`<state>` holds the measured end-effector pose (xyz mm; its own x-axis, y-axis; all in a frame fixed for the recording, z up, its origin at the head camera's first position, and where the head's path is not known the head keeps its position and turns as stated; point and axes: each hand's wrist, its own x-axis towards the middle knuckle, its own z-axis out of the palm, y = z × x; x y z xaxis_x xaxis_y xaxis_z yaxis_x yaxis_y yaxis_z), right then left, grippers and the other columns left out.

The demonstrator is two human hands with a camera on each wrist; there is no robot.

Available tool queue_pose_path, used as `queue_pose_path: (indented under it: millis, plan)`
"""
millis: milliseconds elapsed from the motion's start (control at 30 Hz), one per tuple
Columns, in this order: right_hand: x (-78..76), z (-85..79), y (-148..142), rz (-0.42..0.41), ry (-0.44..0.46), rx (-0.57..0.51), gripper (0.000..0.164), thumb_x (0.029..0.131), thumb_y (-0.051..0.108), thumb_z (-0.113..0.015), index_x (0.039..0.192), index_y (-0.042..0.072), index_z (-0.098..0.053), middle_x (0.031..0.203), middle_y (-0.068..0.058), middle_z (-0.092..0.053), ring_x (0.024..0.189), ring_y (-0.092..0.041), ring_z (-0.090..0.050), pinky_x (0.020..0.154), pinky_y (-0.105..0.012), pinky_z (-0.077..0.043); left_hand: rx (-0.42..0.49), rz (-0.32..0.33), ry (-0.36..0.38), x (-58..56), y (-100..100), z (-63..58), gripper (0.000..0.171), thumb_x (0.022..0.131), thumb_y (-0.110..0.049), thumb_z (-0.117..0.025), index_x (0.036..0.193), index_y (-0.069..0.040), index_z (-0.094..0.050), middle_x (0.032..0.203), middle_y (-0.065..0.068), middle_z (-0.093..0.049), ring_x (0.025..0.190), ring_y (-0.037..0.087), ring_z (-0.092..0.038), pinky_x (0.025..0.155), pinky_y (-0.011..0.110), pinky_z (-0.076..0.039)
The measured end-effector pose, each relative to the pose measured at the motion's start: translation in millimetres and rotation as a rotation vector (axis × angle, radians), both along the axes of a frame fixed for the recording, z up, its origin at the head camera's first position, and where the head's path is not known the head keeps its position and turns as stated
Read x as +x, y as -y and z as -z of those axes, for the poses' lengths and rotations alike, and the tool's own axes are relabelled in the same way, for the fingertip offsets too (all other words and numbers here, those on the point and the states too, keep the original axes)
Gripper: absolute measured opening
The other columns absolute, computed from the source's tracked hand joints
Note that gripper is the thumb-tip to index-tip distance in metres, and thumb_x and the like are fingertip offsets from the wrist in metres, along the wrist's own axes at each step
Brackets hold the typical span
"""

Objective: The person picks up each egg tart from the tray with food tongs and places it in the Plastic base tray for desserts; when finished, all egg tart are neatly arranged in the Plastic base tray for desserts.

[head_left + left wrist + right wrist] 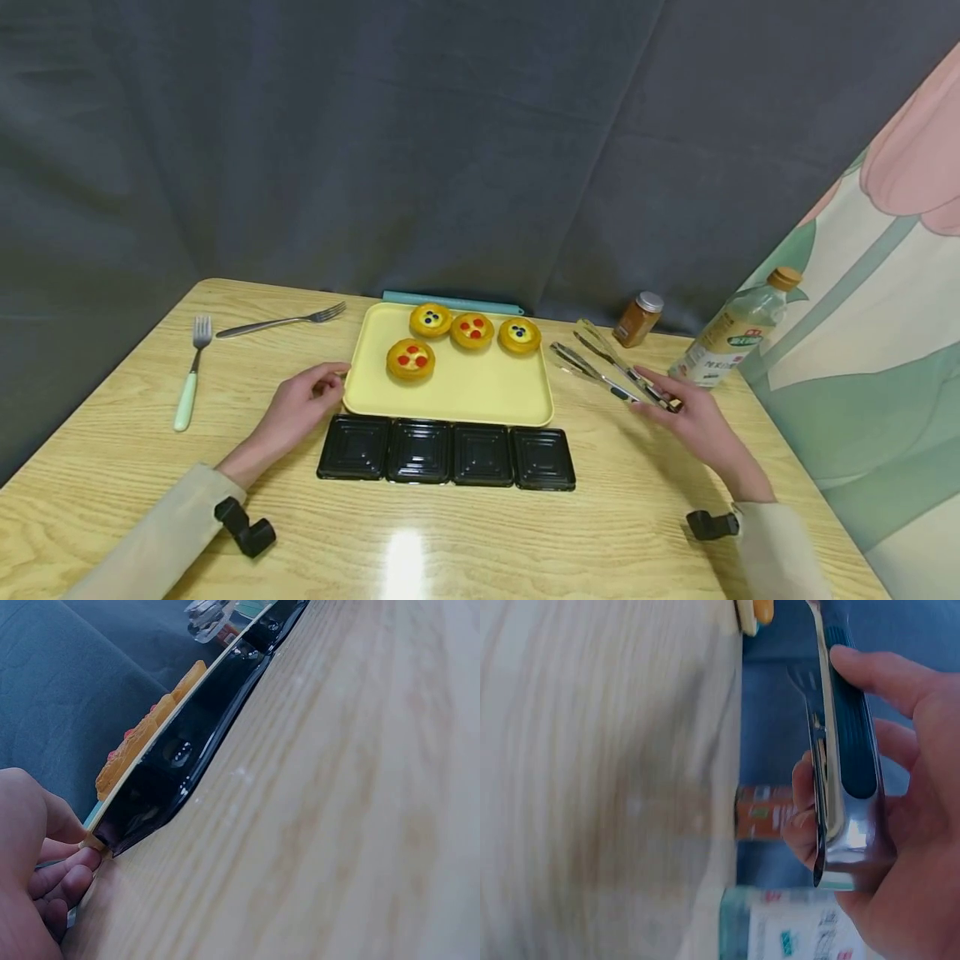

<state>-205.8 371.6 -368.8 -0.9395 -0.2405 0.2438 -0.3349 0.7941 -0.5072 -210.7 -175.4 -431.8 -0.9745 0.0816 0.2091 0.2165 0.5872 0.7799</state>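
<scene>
My right hand [693, 421] grips metal kitchen tongs [617, 391] by the handle end, thumb on one dark grip pad and fingers on the other side, as the right wrist view shows. The tongs' arms are spread, tips pointing to the back left and held over the table. My left hand [300, 404] pinches the left edge of a yellow tray [480, 387] between thumb and fingers. On the tray lie several tarts: a red-topped tart [410, 360] at the left, and a row along the back with blue-topped and red-topped ones.
Several square black plastic dishes [420, 450] line the tray's front edge. To the left lie a green-handled fork [189, 392] and a metal fork [281, 322]. A teal roll [453, 303] is behind the tray. A spice jar [638, 319] and a labelled bottle [738, 329] stand at the back right.
</scene>
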Motion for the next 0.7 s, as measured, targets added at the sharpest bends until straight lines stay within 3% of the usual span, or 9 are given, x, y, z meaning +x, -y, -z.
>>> queue_pose_path:
  millis: [367,700]
  plan:
    - [-8.9,-3.1,36,-0.038,-0.014,0.044,0.057,0.097,0.028,-0.07,0.147,0.008,-0.054,0.095,-0.007,-0.054,0.069,-0.021,-0.04,0.059,-0.032,-0.038,0.0,-0.008,0.011,0.7,1,-1.3,0.038,0.1,-0.01,-0.055,0.136,0.002,-0.06,0.104,0.009,-0.065,0.092,0.022,-0.056,0.079,0.038,-0.045]
    - [-13.4,3.1,46,-0.019,-0.005,0.083,0.057,0.096,0.028,-0.071,0.146,0.004,-0.054,0.094,-0.011,-0.052,0.072,-0.021,-0.041,0.061,-0.034,-0.036,0.007,-0.01,0.003,-1.3,1,0.9,0.037,0.099,-0.007,-0.055,0.134,0.002,-0.062,0.102,0.009,-0.065,0.092,0.023,-0.057,0.08,0.038,-0.046]
